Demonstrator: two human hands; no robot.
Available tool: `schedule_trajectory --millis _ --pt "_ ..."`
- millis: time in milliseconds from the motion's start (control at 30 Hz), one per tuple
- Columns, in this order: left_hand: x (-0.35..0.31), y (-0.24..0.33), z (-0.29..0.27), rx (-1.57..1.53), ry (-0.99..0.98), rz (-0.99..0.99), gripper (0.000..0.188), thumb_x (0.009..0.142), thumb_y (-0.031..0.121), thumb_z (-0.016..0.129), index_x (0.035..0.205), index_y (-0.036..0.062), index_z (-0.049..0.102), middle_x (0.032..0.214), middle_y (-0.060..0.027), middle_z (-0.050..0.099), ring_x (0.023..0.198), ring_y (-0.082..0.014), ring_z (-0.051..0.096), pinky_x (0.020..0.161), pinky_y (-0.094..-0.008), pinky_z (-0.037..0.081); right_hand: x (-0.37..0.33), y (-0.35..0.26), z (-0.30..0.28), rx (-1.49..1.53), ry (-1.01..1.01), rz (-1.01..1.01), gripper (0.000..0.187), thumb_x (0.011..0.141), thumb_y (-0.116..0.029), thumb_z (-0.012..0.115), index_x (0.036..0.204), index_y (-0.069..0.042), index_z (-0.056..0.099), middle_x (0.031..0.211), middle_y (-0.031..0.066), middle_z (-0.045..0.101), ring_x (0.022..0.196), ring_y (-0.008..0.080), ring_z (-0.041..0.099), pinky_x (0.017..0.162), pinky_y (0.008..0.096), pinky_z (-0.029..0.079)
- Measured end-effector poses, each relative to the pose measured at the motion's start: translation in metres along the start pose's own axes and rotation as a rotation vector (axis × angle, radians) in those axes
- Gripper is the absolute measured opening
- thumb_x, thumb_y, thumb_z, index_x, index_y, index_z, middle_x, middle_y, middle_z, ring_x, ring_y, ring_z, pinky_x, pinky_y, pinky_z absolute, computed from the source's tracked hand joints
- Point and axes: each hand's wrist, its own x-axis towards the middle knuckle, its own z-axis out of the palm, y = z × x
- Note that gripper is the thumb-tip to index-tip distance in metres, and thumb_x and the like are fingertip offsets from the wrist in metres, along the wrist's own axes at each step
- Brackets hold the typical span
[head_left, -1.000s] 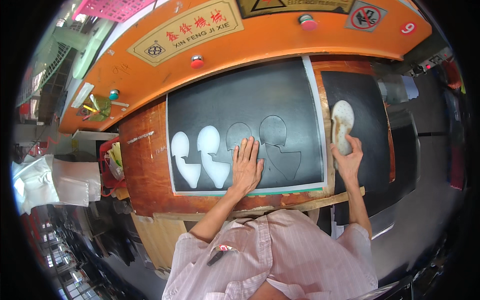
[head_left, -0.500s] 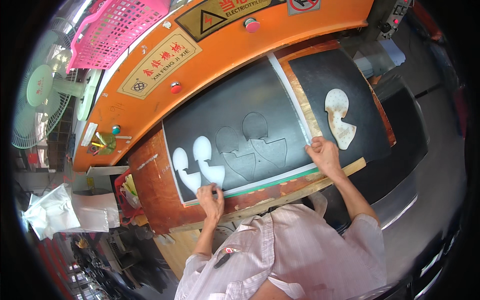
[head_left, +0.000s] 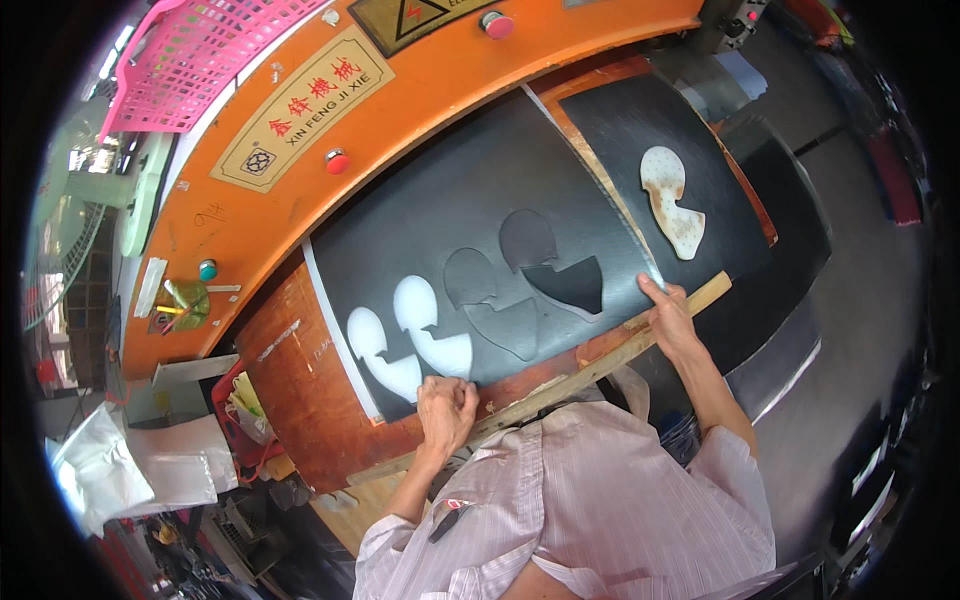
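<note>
A black sheet lies on the worktable beneath an orange machine. Along its near side are two white insole-like shapes, which may be openings showing white below. Beside them are two dark cut shapes; the right-hand one shows a darker gap along its lower part. At the near edge, just below the white shapes, my left hand pinches the sheet with curled fingers. My right hand is closed on the sheet's near right corner, thumb on top. A stained white perforated template rests on another black sheet at the right.
The orange machine beam with red buttons spans the far side. A wooden strip borders the table's near edge. Leftward are a pink basket, a fan, a red crate and clear plastic bags.
Both hands have drawn the black sheet toward me, covering the white and green layers at the near edge. The right-hand dark shape now shows a gap. The view has shifted slightly.
</note>
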Motion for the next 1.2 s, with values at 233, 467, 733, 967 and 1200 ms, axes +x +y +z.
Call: schedule_trajectory --millis 233,467,733,967,1200 --pt "0.089 0.047 0.028 -0.094 -0.003 0.460 0.069 0.079 0.021 0.084 0.140 0.0012 0.059 0.137 -0.0201 0.061 0.130 -0.0397 0.053 0.112 -0.0488 0.041 -0.042 0.047 0.010 0.105 0.160 0.095 0.031 0.104 -0.029 0.068 0.119 -0.002 0.064 0.114 0.0140 0.073 0.106 0.0262 0.071 0.099 0.0417 0.056" --pt "0.173 0.090 0.082 0.008 -0.410 0.857 0.102 0.083 0.050 0.081 0.159 -0.0007 0.035 0.166 -0.0228 0.033 0.155 -0.0433 0.027 0.128 -0.0558 0.023 -0.030 0.053 0.054 0.261 0.178 0.061 0.034 0.098 -0.031 0.076 0.117 -0.003 0.071 0.109 0.0061 0.073 0.094 0.0134 0.068 0.068 0.0297 0.051" --pt "0.167 0.089 0.087 0.131 -0.413 0.845 0.104 0.086 0.047 0.078 0.163 0.0000 0.027 0.169 -0.0214 0.029 0.157 -0.0420 0.024 0.129 -0.0548 0.018 -0.017 0.074 0.062 -0.060 0.418 -0.069 0.036 0.093 -0.027 0.080 0.088 0.007 0.070 0.080 0.0033 0.065 0.073 0.0130 0.058 0.063 0.0364 0.048" --pt "0.180 0.102 0.089 -0.028 -0.272 0.698 0.064 0.093 0.015 0.068 0.151 -0.0012 0.047 0.145 -0.0235 0.057 0.136 -0.0428 0.051 0.118 -0.0488 0.037 -0.018 0.072 0.056 0.341 0.135 0.038 0.038 0.105 -0.035 0.067 0.120 -0.001 0.071 0.110 0.0099 0.077 0.097 0.0173 0.072 0.084 0.0350 0.052" --pt "0.225 0.062 0.048 -1.560 0.158 -0.241 0.045 0.117 0.030 0.038 0.116 -0.0102 0.059 0.110 -0.0174 0.069 0.101 -0.0309 0.070 0.093 -0.0420 0.058 -0.023 0.088 0.016 0.191 0.169 0.103 0.039 0.104 -0.037 0.068 0.113 0.001 0.070 0.101 0.0112 0.076 0.095 0.0243 0.071 0.076 0.0462 0.061"
